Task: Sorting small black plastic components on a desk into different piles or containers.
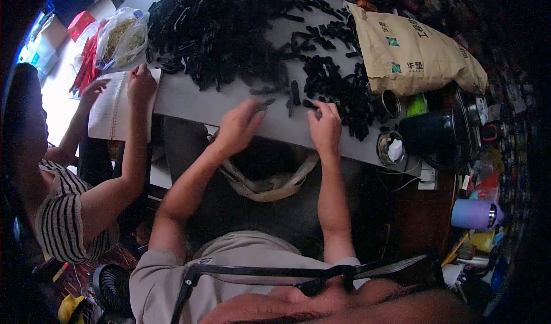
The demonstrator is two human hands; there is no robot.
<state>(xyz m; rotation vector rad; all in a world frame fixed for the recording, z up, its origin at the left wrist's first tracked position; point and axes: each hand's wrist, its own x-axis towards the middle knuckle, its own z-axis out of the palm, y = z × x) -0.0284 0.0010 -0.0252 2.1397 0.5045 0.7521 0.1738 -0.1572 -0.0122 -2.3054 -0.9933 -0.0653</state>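
Note:
A big heap of small black elongated plastic pieces (212, 31) covers the far part of the grey table (189, 97). My left hand (240, 126) is at the table's near edge, its fingers somewhat blurred, closed on a small black piece (266, 102). Just to the right, my right hand (326, 128) pinches another black piece (309, 103) with thumb and fingers. Between both hands lie a few loose black pieces (295, 93). A smaller pile of black pieces (327, 77) sits beyond my right hand. Below the table edge, a pale open bag (270, 195) hangs at my lap, dark inside.
To my left a person in a striped sleeve (63, 212) has their hands over an open notebook (115, 109). Clear plastic bags (120, 37) stand behind it. A large tan sack (413, 51) lies at the right, near a metal cup (387, 105) and a dark pot (430, 135).

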